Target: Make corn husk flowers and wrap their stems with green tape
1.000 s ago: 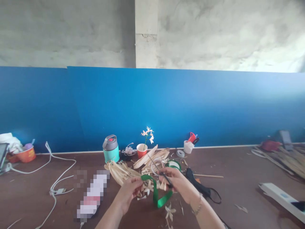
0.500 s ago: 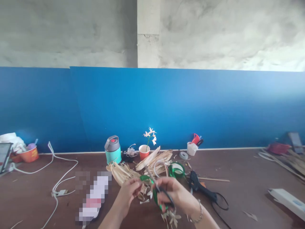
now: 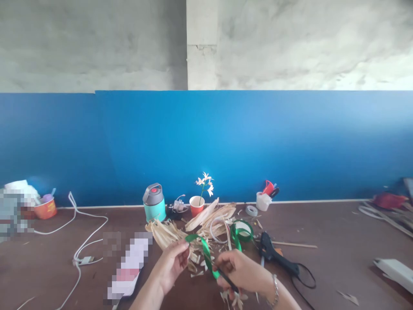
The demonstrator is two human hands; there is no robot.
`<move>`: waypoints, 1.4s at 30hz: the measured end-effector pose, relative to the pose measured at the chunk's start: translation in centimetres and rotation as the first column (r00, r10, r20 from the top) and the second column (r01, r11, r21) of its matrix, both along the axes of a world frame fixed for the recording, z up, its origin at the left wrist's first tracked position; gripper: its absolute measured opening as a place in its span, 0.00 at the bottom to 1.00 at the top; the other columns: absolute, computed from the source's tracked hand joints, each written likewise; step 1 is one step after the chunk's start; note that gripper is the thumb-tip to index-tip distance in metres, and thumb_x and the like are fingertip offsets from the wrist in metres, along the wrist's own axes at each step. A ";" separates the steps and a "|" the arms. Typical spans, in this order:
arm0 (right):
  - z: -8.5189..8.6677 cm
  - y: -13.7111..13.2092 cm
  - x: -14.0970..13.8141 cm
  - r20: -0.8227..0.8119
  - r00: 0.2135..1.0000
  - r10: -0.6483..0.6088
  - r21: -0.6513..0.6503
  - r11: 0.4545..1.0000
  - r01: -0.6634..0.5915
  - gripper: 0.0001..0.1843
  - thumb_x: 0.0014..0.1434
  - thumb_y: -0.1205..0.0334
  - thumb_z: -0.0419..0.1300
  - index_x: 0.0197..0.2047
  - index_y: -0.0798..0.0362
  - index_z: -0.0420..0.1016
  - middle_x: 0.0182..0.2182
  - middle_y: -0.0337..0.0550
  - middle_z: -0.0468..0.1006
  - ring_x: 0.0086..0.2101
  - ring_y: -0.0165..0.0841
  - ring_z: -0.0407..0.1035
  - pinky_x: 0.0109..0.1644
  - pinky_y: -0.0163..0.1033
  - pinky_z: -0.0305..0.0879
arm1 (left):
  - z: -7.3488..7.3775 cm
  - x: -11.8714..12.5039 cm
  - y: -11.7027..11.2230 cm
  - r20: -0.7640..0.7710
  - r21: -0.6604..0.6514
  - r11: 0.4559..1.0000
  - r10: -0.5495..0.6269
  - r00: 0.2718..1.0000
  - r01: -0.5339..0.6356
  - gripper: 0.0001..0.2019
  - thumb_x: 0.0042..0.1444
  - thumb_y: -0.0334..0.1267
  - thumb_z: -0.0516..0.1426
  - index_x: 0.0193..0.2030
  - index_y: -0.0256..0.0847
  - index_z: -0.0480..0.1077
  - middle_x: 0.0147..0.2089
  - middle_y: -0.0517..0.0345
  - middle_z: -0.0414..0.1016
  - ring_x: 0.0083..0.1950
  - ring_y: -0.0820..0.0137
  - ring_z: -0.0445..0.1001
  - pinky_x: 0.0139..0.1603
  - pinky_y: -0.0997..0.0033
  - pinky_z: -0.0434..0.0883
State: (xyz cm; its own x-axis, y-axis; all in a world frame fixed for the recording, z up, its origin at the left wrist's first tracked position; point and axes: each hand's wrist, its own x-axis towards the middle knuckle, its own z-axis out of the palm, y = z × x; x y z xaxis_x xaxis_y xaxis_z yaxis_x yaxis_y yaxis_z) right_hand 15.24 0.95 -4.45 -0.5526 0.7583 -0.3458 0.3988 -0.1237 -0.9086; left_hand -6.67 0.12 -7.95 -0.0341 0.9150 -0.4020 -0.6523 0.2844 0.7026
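My left hand [image 3: 170,263] pinches the upper end of a green ribbon [image 3: 204,251] over the brown table [image 3: 335,241]. My right hand [image 3: 242,272] is closed round black-handled scissors [image 3: 226,280], whose blades meet the ribbon's lower part. A heap of dried corn husks [image 3: 196,226] lies just behind both hands, with a roll of green ribbon [image 3: 242,230] at its right. A small husk flower [image 3: 235,298] lies under my right wrist.
A black glue gun [image 3: 274,254] with its cord lies right of my hands. Behind the husks stand a teal flask [image 3: 153,202], a red cup with a husk flower [image 3: 196,202] and a white cup of pens [image 3: 263,199]. White cables [image 3: 80,241] run at the left.
My right hand with the scissors has dropped lower and nearer to me. The ribbon, a hanging loop before, now runs slanting between my two hands. The view has shifted slightly.
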 end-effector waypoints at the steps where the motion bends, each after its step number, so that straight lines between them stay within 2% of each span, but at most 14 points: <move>1: -0.2 0.1 -0.1 -0.006 1.000 0.004 -0.005 1.000 -0.004 0.12 0.43 0.69 0.60 0.35 0.55 0.72 0.19 0.33 0.75 0.13 0.24 0.66 0.12 0.23 0.54 | -0.1 0.0 0.0 0.021 -0.006 1.000 -0.009 1.000 0.009 0.08 0.43 0.27 0.65 0.29 0.38 0.70 0.25 0.63 0.77 0.26 0.77 0.74 0.28 0.79 0.68; 10: -1.3 0.9 0.1 -0.036 0.997 0.062 0.034 0.998 -0.061 0.17 0.39 0.70 0.65 0.37 0.56 0.74 0.17 0.29 0.71 0.17 0.23 0.66 0.16 0.23 0.54 | -0.2 0.0 -0.1 0.106 0.008 0.998 -0.069 0.992 0.068 0.06 0.46 0.27 0.63 0.30 0.36 0.71 0.26 0.58 0.78 0.26 0.74 0.74 0.27 0.77 0.69; 16: -1.4 0.6 -0.8 -0.066 0.997 0.025 0.087 0.996 -0.019 0.16 0.40 0.71 0.62 0.36 0.56 0.75 0.15 0.28 0.68 0.16 0.22 0.63 0.17 0.24 0.52 | -0.4 0.3 -0.2 0.100 0.040 0.994 -0.101 0.990 0.097 0.07 0.43 0.26 0.65 0.27 0.35 0.71 0.25 0.59 0.77 0.26 0.74 0.74 0.29 0.76 0.69; 20: -1.3 0.2 -1.6 -0.089 0.996 -0.018 0.058 0.998 0.023 0.16 0.39 0.72 0.62 0.36 0.56 0.76 0.16 0.28 0.67 0.17 0.23 0.65 0.18 0.25 0.54 | -0.4 0.5 -0.4 0.086 0.067 0.990 -0.131 0.988 0.125 0.07 0.41 0.27 0.66 0.27 0.36 0.72 0.25 0.59 0.77 0.27 0.73 0.74 0.30 0.76 0.69; 25: -1.5 0.1 -1.8 -0.132 0.991 -0.034 0.064 0.997 0.042 0.16 0.38 0.73 0.62 0.35 0.56 0.76 0.16 0.27 0.64 0.17 0.22 0.64 0.18 0.25 0.54 | 0.2 0.6 -0.8 0.055 0.141 0.974 -0.185 0.981 0.176 0.08 0.40 0.30 0.67 0.25 0.35 0.71 0.26 0.57 0.77 0.28 0.71 0.74 0.30 0.75 0.66; 32: -1.9 0.1 -2.4 -0.179 0.982 -0.062 0.065 0.995 0.074 0.13 0.42 0.70 0.62 0.35 0.57 0.73 0.17 0.29 0.67 0.16 0.22 0.61 0.19 0.27 0.55 | 0.8 1.3 -1.0 0.023 0.195 0.962 -0.197 0.980 0.188 0.10 0.40 0.32 0.67 0.21 0.37 0.68 0.21 0.62 0.72 0.25 0.73 0.71 0.28 0.75 0.65; 38: -2.2 -0.4 -3.0 -0.223 0.974 -0.042 0.223 0.970 0.092 0.09 0.43 0.71 0.62 0.32 0.58 0.72 0.18 0.30 0.65 0.20 0.22 0.56 0.22 0.27 0.51 | 1.2 1.7 -1.3 0.023 0.191 0.968 -0.168 0.985 0.161 0.11 0.39 0.33 0.67 0.22 0.37 0.68 0.22 0.62 0.72 0.26 0.74 0.71 0.29 0.75 0.66; 42: -2.0 -0.6 -3.2 -0.234 0.971 -0.043 0.234 0.967 0.099 0.08 0.44 0.70 0.62 0.31 0.58 0.72 0.18 0.30 0.63 0.20 0.23 0.54 0.21 0.28 0.50 | 1.5 1.8 -1.4 0.029 0.179 0.972 -0.162 0.986 0.155 0.12 0.38 0.33 0.68 0.20 0.37 0.67 0.20 0.63 0.72 0.24 0.75 0.70 0.29 0.76 0.66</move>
